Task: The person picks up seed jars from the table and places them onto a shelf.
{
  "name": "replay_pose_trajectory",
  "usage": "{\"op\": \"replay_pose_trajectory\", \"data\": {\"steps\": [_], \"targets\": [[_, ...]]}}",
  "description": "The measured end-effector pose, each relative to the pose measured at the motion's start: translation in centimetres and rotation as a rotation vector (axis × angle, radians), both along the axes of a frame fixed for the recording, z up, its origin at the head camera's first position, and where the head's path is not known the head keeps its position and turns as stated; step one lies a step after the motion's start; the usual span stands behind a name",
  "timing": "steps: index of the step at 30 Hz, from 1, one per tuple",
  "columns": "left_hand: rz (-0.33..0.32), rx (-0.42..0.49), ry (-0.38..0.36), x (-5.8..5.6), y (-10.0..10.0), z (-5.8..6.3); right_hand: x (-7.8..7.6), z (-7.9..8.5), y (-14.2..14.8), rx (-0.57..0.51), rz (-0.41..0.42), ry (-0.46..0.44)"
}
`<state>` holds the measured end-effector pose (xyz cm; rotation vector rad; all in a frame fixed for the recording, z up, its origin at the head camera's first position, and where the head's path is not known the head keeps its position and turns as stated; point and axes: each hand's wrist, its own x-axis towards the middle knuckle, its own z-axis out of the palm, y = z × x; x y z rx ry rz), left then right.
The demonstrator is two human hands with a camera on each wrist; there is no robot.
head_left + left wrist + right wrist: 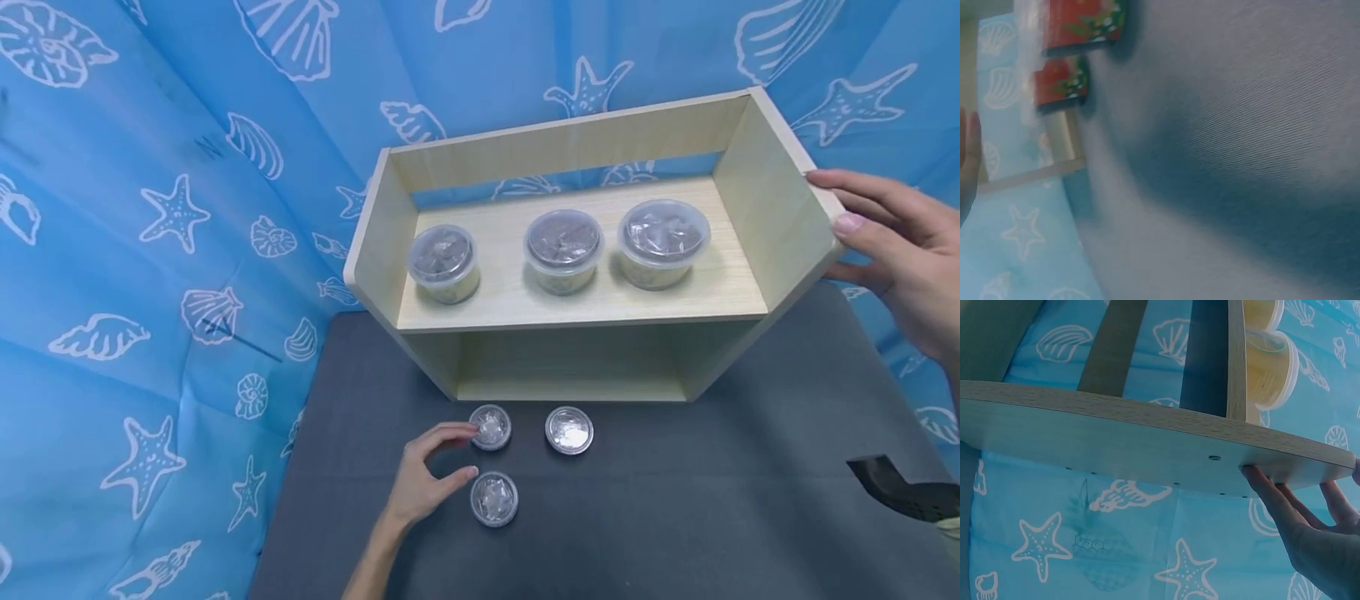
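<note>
My left hand (pixel 422 475) reaches in at several small round tubs with clear lids, its thumb apart from the fingers. Its fingertips are at the rim of the back-left tub (pixel 491 427); contact is hard to tell. Below lies the front tub (pixel 494 499), near the thumb, and to the right another tub (pixel 567 430). My right hand (pixel 900 237) rests its fingertips against the right side panel of a pale wooden shelf (pixel 795 167). In the right wrist view, mostly straight fingers (pixel 1275 500) touch the panel's outer face.
On the shelf's upper board stand three lidded plastic cups, left (pixel 444 263), middle (pixel 564 251) and right (pixel 663 243). A blue shell-print curtain (pixel 172 250) hangs behind and left. A black curved object (pixel 903 490) juts in at the right, above the grey tabletop (pixel 675 517).
</note>
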<state>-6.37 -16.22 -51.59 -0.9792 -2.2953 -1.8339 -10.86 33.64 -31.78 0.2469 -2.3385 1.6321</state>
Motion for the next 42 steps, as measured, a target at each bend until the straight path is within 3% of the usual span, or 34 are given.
{"op": "replay_pose_trajectory", "data": {"steps": [4, 8, 13, 18, 21, 32, 42], "targets": [[0.012, -0.038, -0.006, 0.5, 0.6, 0.7, 0.0, 0.0, 0.2, -0.115, 0.068, -0.004], [0.016, -0.062, -0.024, 1.3, 1.0, 1.4, 0.0, 0.0, 0.0, -0.078, 0.046, -0.008], [0.041, -0.134, -0.031, 1.9, 0.9, -0.3, 0.1, 0.0, -0.8, 0.084, -0.051, 0.002], [0.072, -0.202, -0.058, 2.2, 0.5, -3.5, 0.2, -0.1, -1.3, 0.087, -0.063, 0.010], [0.071, -0.241, -0.096, 2.3, 0.3, -4.4, 0.2, 0.0, -1.5, 0.084, -0.078, 0.010], [0.047, -0.398, -0.208, 3.5, 0.3, -5.3, 0.4, 0.0, -1.9, 0.081, -0.110, 0.016], [0.056, -0.462, -0.265, 4.3, 0.3, -6.2, 0.3, -0.2, -1.9, 0.083, -0.102, 0.030]]}}
